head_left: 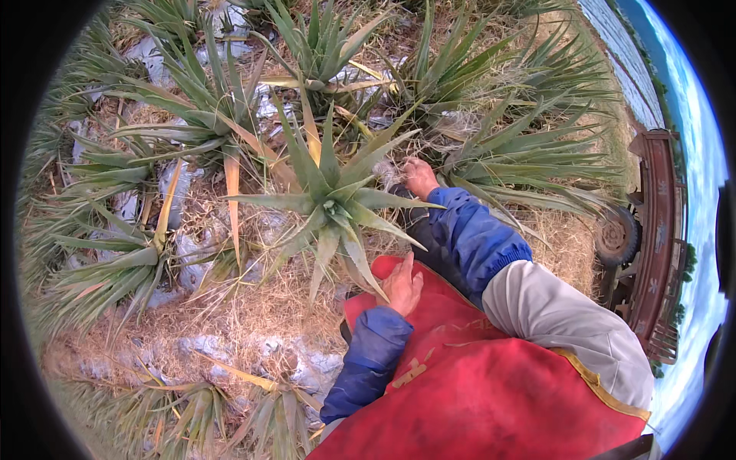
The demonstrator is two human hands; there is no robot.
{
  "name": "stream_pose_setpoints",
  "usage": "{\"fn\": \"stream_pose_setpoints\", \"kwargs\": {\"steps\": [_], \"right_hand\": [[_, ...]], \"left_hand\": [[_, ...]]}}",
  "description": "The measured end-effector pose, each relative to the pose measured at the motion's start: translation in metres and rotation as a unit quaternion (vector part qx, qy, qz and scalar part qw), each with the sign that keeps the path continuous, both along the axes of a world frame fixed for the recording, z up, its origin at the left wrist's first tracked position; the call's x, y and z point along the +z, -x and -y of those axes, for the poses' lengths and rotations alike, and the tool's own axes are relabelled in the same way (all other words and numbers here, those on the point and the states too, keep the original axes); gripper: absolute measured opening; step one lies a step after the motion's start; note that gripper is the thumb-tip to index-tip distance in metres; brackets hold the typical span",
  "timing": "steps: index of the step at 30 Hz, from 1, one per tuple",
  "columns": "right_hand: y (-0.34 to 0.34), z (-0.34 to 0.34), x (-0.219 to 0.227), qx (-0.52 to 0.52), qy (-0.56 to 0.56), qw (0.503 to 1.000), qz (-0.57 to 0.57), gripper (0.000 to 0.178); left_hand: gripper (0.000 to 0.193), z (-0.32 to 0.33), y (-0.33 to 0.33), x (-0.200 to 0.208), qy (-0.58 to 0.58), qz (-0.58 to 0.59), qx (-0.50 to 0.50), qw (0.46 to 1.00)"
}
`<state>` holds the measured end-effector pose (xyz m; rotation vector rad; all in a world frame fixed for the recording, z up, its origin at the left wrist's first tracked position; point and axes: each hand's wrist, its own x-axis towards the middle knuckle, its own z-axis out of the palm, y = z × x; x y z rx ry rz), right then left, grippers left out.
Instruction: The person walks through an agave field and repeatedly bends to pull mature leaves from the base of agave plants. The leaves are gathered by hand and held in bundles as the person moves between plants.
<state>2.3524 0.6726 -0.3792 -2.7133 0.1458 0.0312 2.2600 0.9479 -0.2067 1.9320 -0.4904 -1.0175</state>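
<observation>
In front of me stands a spiky rosette plant (330, 205) with long pointed grey-green leaves, some at its base dried to orange. My left hand (403, 287) is beside its lower leaf tips, over the edge of a red apron (460, 399). Its fingers are stretched out and nothing shows in them. Farther forward, on the plant's right, my right hand (420, 178) is low over pale dry weeds (388, 170), next to my dark trouser leg (423, 230). Its fingers are curled; what they grip, if anything, is hidden. Blue sleeve covers reach both wrists.
Several similar spiky plants (207, 100) grow close around, one large clump (514, 165) just right of my right hand. Dry straw (176, 326) and torn pale sheeting (203, 261) cover the ground. At the far right stands a rusty-red truck or trailer (658, 245) with a wheel (617, 236).
</observation>
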Motion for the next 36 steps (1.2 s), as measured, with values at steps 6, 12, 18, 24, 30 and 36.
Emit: {"fn": "stream_pose_setpoints", "kwargs": {"steps": [6,12,18,24,30,36], "right_hand": [[-0.102,0.073,-0.200,-0.295,-0.380,0.877,-0.005,0.027],[-0.154,0.125,-0.321,-0.464,-0.525,0.712,-0.046,0.031],[-0.224,0.199,-0.369,-0.592,-0.432,0.679,-0.048,0.032],[-0.269,0.215,-0.336,-0.436,-0.625,0.616,-0.198,0.033],[-0.305,0.193,-0.332,-0.437,-0.501,0.639,-0.387,0.034],[-0.296,0.196,-0.389,-0.522,-0.634,0.566,-0.075,0.040]], "left_hand": [[0.066,0.143,-0.070,-0.052,-0.027,-0.051,0.033,0.998],[0.076,0.204,-0.164,-0.093,0.041,-0.042,0.193,0.979],[0.076,0.209,-0.236,-0.131,0.045,-0.151,0.137,0.978],[0.088,0.189,-0.269,-0.107,0.112,-0.317,0.318,0.887],[0.091,0.163,-0.272,-0.107,0.154,-0.363,0.382,0.836],[0.094,0.149,-0.280,-0.115,0.150,-0.376,0.336,0.851]]}}
